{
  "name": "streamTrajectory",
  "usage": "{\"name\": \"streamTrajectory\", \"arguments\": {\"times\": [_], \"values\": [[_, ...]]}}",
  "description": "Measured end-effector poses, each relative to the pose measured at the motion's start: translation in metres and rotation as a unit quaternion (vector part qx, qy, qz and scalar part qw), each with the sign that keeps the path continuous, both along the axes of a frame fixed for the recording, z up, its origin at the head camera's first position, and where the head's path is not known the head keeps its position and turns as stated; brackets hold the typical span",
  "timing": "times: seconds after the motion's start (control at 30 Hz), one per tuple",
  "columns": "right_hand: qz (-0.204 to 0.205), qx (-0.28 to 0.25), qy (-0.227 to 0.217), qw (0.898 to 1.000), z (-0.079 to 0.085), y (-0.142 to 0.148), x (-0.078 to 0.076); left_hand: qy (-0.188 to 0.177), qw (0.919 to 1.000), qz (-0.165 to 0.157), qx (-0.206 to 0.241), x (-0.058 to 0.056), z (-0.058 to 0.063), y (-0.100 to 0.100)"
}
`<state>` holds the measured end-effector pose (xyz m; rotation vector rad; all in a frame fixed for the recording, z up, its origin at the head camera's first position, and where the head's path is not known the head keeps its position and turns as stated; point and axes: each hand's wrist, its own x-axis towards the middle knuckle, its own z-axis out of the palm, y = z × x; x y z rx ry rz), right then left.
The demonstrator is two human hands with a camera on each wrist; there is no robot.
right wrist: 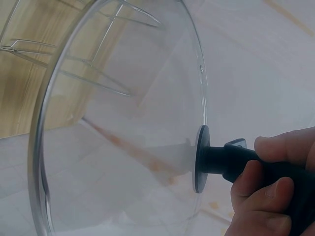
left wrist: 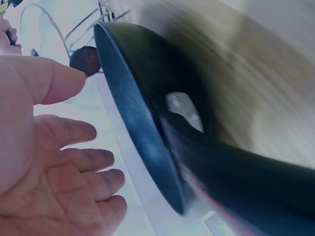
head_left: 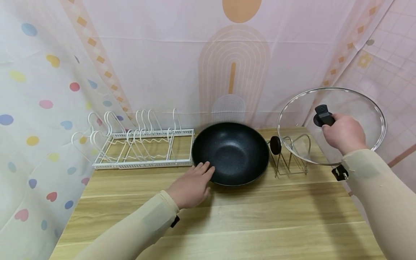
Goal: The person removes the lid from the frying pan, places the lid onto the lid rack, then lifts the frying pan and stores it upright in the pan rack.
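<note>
A black wok point(head_left: 230, 155) sits on the wooden table, its hollow side facing up. My left hand point(head_left: 191, 184) is at the wok's near-left edge, palm down with fingers extended. In the left wrist view the wok's dark handle point(left wrist: 246, 172) runs past the palm, and the fingers are not curled round it. At the right, my right hand point(head_left: 346, 133) grips the black handle point(head_left: 323, 115) of a clear glass lid point(head_left: 354, 103) with a metal rim. That lid is held up in the air, tilted, partly in front of a wire stand.
Left of the wok stands a white dish rack point(head_left: 156, 164) with several wire loops. Right of it is the small metal wire stand point(head_left: 290, 173), with a dark round knob point(head_left: 275, 145) at its left. The wooden table point(head_left: 253, 224) backs onto patterned curtains point(head_left: 162, 72).
</note>
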<state>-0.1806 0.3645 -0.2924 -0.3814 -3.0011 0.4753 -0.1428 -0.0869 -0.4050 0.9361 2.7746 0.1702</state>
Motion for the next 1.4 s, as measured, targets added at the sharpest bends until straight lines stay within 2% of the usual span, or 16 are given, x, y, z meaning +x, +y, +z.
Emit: {"name": "streamTrajectory", "arguments": {"times": [0.37,0.5,0.8,1.07,1.4], "values": [[0.002,-0.001,-0.011,1.0,-0.001,-0.002,0.0,0.019,0.9988,-0.046,0.001,-0.016,0.02,0.061],[0.0,-0.001,-0.012,1.0,-0.002,-0.002,0.001,0.027,0.9982,-0.054,-0.003,-0.022,0.022,0.081],[-0.002,0.0,-0.011,1.0,-0.006,-0.004,0.0,0.021,0.9975,-0.067,-0.002,-0.038,0.02,0.123],[-0.001,-0.004,-0.011,1.0,-0.01,-0.005,0.0,-0.02,0.9982,-0.049,0.03,-0.057,0.013,0.157],[-0.015,-0.017,-0.027,0.999,-0.011,-0.008,-0.001,-0.022,0.9978,-0.033,0.054,-0.072,0.01,0.19]]}}
